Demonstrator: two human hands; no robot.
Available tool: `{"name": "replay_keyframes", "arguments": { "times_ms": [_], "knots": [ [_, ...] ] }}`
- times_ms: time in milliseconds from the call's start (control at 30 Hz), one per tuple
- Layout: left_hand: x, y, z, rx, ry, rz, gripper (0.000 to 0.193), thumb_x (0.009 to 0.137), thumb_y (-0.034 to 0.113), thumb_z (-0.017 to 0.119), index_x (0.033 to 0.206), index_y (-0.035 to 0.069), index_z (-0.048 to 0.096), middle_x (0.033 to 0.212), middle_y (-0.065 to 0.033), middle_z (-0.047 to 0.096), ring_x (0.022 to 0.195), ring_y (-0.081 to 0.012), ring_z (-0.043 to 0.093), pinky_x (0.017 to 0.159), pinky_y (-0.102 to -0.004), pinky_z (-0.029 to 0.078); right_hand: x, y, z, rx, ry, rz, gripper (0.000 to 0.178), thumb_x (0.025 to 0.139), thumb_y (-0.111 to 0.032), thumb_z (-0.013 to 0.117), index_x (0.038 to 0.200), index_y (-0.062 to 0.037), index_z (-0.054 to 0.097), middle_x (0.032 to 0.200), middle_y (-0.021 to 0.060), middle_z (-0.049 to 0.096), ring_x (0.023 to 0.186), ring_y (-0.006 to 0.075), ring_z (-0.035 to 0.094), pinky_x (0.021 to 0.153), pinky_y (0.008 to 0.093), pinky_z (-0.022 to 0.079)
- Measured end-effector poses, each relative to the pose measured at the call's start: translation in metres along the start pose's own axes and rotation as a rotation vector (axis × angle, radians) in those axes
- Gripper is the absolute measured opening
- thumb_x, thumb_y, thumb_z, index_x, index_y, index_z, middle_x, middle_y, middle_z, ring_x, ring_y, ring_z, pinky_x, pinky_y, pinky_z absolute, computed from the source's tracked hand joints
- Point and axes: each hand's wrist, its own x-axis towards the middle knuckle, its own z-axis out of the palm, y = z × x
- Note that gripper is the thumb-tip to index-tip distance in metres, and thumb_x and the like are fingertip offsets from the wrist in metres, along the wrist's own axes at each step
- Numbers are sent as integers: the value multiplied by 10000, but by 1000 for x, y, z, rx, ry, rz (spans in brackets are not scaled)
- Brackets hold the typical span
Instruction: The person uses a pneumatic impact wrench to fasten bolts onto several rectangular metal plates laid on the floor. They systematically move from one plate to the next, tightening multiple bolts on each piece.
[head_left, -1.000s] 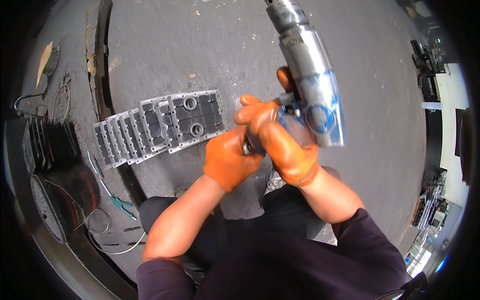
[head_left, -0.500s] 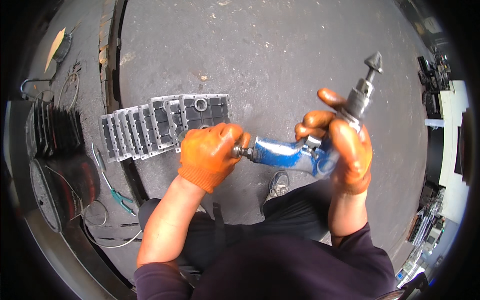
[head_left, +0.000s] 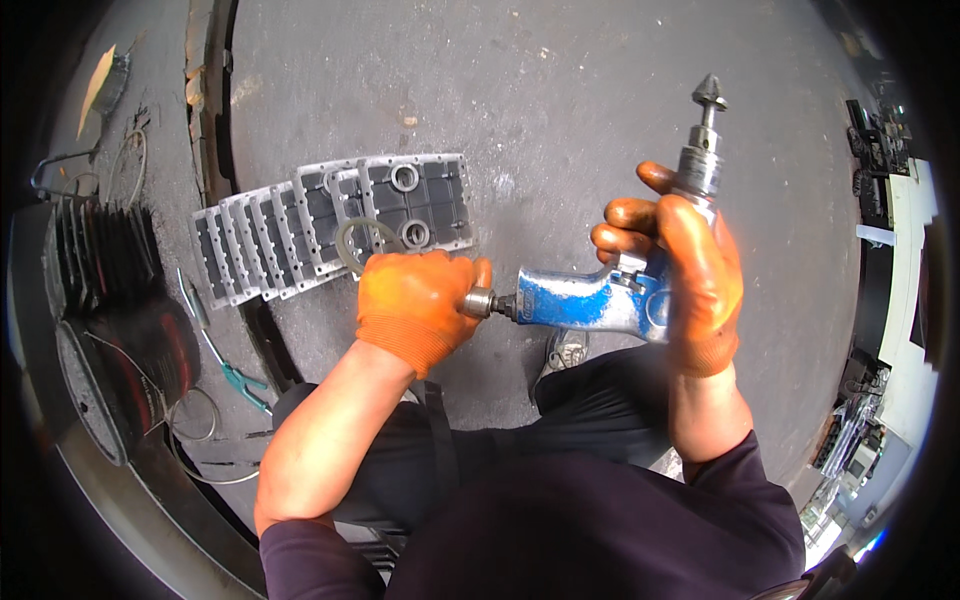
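At far left, a tan scrap (head_left: 97,92) lies on the floor, above a bank of dark upright plates (head_left: 100,245). Right of these is a green-handled blow gun (head_left: 240,380), lying on dark, scuffed ground. A dark beam (head_left: 212,130) runs upward near a row of overlapping grey metal castings (head_left: 415,195), and a pale hose (head_left: 350,232) loops over them. The orange-gloved left hand (head_left: 420,305) is closed around a metal coupling (head_left: 480,302) at the handle end of the blue air drill (head_left: 590,302). The drill is held above the worn grey floor (head_left: 520,100) — speckled with pale flecks — its cone-shaped bit (head_left: 710,92) pointing up. The orange-gloved right hand (head_left: 700,275) wraps the drill's body. At far right stands a white surface (head_left: 903,270), with clutter (head_left: 850,435) below.
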Motion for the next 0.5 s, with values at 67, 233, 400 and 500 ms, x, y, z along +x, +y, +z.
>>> {"name": "replay_keyframes", "arguments": {
  "times_ms": [67, 233, 400, 500],
  "knots": [
    [-6, 1, 2, -36, -104, -34, 146, 902, 328, 778, 831, 200, 768, 767, -82, 750, 718, -311, 763, 668, -460, 579, 3, 14, 1, 19, 19, 29, 547, 1130, -254, 657, 1498, 111, 484, 1135, 189, 760, 1048, 304, 789, 960, 414, 626],
    [-8, 4, -1, -140, -292, -209, 144, 891, 335, 777, 1001, 261, 833, 930, -65, 813, 899, -299, 794, 805, -444, 594, 3, 30, 10, 17, 2, 13, 529, 1108, -226, 704, 1465, 109, 503, 1125, 186, 757, 1018, 289, 788, 966, 409, 620],
    [-4, 15, 3, -136, -447, -258, 185, 903, 353, 785, 1049, 256, 842, 972, -67, 823, 953, -305, 795, 847, -450, 602, 14, 34, 4, 25, -23, 102, 540, 1105, -239, 703, 1459, 123, 515, 1130, 194, 749, 1036, 287, 775, 967, 417, 609],
    [3, 15, 7, -191, -450, -237, 214, 897, 369, 800, 1060, 236, 840, 976, -71, 822, 960, -319, 794, 847, -458, 611, 17, 35, 3, -14, -34, 30, 581, 1123, -281, 642, 1504, 130, 487, 1158, 215, 744, 1041, 294, 764, 964, 432, 605]
  ]
}}
